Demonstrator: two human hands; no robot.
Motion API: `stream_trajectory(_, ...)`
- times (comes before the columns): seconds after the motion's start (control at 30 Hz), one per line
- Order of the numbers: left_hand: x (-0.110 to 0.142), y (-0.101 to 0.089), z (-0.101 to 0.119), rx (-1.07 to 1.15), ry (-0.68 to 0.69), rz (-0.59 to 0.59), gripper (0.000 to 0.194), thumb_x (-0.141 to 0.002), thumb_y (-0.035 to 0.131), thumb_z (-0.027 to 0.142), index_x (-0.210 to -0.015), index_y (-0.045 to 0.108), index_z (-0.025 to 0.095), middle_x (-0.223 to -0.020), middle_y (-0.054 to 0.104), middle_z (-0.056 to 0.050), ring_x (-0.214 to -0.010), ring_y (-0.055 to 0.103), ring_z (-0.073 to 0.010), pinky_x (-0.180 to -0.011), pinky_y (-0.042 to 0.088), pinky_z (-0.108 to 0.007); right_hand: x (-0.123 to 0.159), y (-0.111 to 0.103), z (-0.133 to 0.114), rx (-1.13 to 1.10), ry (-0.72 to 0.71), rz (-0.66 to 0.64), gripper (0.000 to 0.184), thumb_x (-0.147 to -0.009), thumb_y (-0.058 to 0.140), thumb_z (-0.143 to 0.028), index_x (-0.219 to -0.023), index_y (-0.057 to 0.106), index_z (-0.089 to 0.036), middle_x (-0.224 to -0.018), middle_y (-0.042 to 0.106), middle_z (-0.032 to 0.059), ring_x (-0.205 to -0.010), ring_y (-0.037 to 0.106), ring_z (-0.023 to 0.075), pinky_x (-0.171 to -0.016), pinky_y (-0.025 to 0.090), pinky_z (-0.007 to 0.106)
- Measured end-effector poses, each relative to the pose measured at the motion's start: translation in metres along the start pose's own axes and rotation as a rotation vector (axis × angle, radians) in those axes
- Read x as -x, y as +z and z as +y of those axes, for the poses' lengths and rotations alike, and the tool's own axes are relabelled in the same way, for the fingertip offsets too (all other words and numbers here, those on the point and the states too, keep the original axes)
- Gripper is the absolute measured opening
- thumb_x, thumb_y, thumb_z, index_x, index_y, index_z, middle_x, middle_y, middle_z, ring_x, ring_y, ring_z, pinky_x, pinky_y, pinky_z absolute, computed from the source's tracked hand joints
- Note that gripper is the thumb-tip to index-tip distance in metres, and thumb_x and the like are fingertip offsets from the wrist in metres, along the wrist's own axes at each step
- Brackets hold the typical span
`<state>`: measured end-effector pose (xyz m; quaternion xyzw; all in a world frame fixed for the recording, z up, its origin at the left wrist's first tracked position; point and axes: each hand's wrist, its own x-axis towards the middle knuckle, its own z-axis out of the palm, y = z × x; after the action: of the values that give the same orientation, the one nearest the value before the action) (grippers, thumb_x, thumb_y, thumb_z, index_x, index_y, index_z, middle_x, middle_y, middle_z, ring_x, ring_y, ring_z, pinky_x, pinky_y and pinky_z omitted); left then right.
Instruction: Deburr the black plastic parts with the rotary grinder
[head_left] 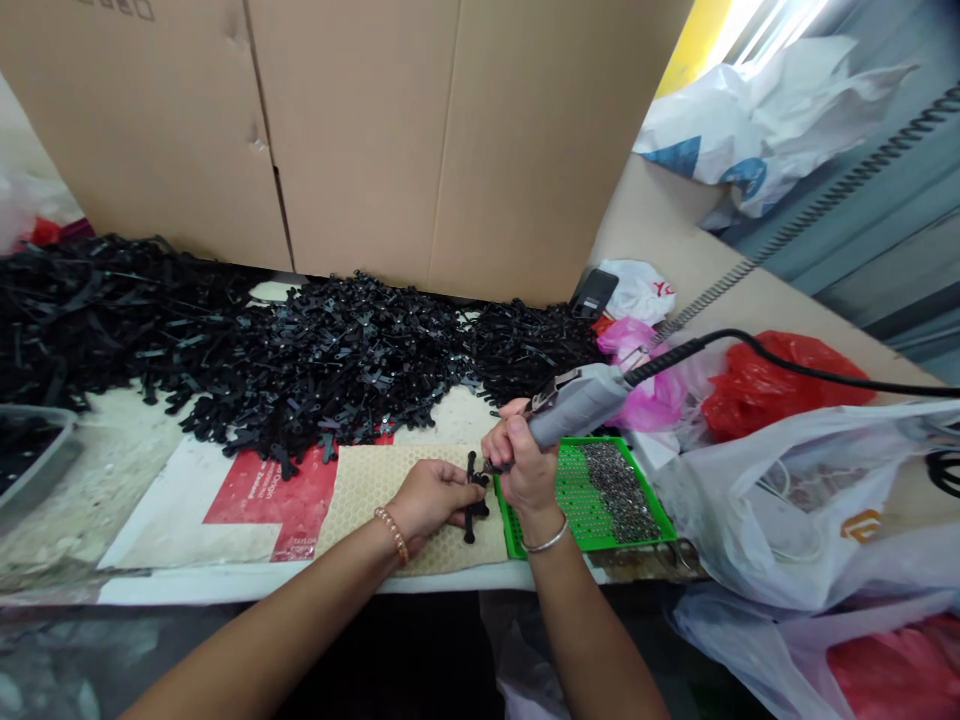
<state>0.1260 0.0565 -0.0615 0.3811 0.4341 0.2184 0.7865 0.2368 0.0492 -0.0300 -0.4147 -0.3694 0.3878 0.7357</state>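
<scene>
My right hand (521, 462) is closed around the grey handle of an electric screwdriver (581, 402), its tip pointing down at a small black plastic part (472, 497). My left hand (429, 497) pinches that black part and holds it down on a beige honeycomb mat (367, 485). A black cable (787, 362) runs from the tool off to the right. Just right of my hands sits a green tray (581, 500) with several small metal screws (621, 490).
A large heap of black plastic parts (300, 350) covers the table behind the mat. A cardboard box wall (360, 130) stands at the back. Plastic bags, white (810, 500), red (772, 385) and pink (652, 395), crowd the right side. A grey bin (34, 450) sits far left.
</scene>
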Motion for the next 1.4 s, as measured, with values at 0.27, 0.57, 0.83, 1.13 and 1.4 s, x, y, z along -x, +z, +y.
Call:
stream_trajectory(0.27,0.000,0.000,0.000,0.018,0.005,0.013,0.028,-0.054,0.085,0.026,-0.058,0.062,0.011,-0.059,0.064,-0.002,-0.052,0.058,-0.0101,-0.049,0.050,-0.020,0.001,0.004,-0.009,0.004,0.000,-0.001,0.026,-0.074,0.069,-0.040,-0.088,0.059,-0.021,-0.046,0.039,-0.0106,-0.038,0.034,0.0077,-0.043,0.035,0.021)
stream_trajectory(0.57,0.003,0.000,0.007,-0.007,-0.056,0.002,0.021,-0.068,0.079,0.021,-0.067,0.060,0.012,-0.065,0.067,-0.003,-0.056,0.065,-0.0130,-0.050,0.052,-0.021,0.027,-0.062,-0.040,0.169,-0.210,0.336,0.029,-0.078,0.068,-0.037,-0.101,0.063,-0.020,-0.049,0.041,-0.0097,-0.043,0.037,0.0083,-0.048,0.039,0.022)
stream_trajectory(0.83,0.003,-0.002,0.004,-0.020,-0.005,-0.029,0.025,-0.065,0.081,0.023,-0.065,0.059,0.012,-0.063,0.066,-0.003,-0.058,0.064,-0.0124,-0.052,0.053,-0.021,0.040,-0.073,-0.020,0.104,-0.165,0.318,0.024,-0.076,0.072,-0.035,-0.092,0.063,-0.019,-0.050,0.041,-0.0098,-0.042,0.037,0.0072,-0.045,0.036,0.020)
stream_trajectory(1.13,0.002,-0.003,0.003,-0.022,0.004,-0.034,0.021,-0.069,0.078,0.022,-0.067,0.060,0.012,-0.063,0.067,-0.003,-0.058,0.064,-0.0119,-0.051,0.052,-0.020,0.038,-0.079,-0.015,0.120,-0.120,0.272,0.020,-0.079,0.070,-0.032,-0.092,0.062,-0.019,-0.051,0.041,-0.0090,-0.044,0.039,0.0081,-0.046,0.037,0.021)
stream_trajectory(1.4,0.002,-0.002,0.002,-0.022,-0.011,-0.014,0.014,-0.073,0.073,0.016,-0.069,0.061,0.011,-0.064,0.066,-0.002,-0.059,0.066,-0.0120,-0.051,0.053,-0.019,0.037,-0.082,-0.012,0.134,-0.126,0.266,0.019,-0.080,0.070,-0.033,-0.092,0.063,-0.020,-0.051,0.042,-0.0087,-0.044,0.040,0.0087,-0.046,0.038,0.022)
